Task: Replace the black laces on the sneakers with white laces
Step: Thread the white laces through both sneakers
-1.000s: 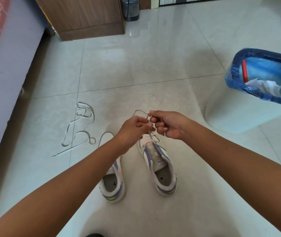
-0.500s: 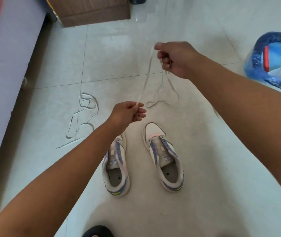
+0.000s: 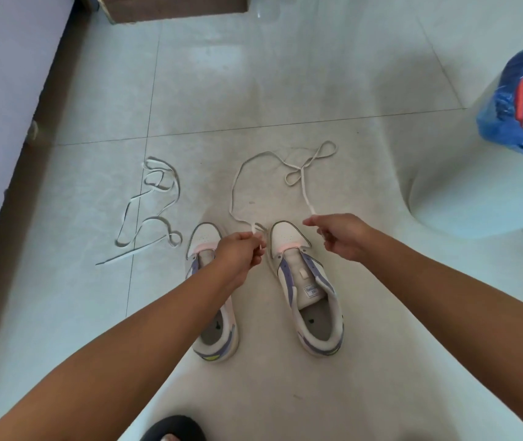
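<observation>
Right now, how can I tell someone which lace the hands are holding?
Find the two sneakers on the floor. The held lace loops just beyond their toes, between both hands. The other lace lies untouched, farther left.

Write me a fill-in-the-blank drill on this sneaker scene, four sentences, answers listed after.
1. The left hand pinches one end of a white ____.
2. Both sneakers have ____ laces threaded in them.
3. A second loose lace lies on the floor to the ____ of the shoes.
4. The bin at the right edge is lined with a ____ bag.

Answers: lace; no; left; blue
</observation>
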The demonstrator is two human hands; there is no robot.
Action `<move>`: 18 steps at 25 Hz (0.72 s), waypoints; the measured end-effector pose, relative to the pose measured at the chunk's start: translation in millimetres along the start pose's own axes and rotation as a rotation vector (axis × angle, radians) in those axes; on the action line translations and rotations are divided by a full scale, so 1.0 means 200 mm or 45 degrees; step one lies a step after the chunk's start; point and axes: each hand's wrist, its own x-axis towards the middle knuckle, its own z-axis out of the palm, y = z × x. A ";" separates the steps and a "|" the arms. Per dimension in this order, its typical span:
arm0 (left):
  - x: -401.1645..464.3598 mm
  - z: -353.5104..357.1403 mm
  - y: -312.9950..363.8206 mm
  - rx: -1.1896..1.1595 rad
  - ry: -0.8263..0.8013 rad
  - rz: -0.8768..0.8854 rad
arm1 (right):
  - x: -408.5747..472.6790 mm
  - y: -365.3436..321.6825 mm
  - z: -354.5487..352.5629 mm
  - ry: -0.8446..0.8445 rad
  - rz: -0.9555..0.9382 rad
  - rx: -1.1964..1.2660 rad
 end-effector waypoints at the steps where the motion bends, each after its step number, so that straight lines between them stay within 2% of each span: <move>1: -0.01 0.00 -0.01 -0.027 -0.014 -0.009 | -0.01 0.02 -0.01 -0.028 -0.040 -0.049; 5: -0.02 0.00 -0.05 -0.118 -0.023 -0.039 | -0.03 0.09 -0.04 -0.202 -0.133 0.012; 9: -0.03 0.00 -0.08 0.003 -0.040 0.024 | -0.04 0.10 -0.04 -0.100 -0.262 -0.173; 18: -0.04 0.03 -0.15 0.274 0.096 0.251 | -0.07 0.16 -0.01 0.022 -0.444 -0.255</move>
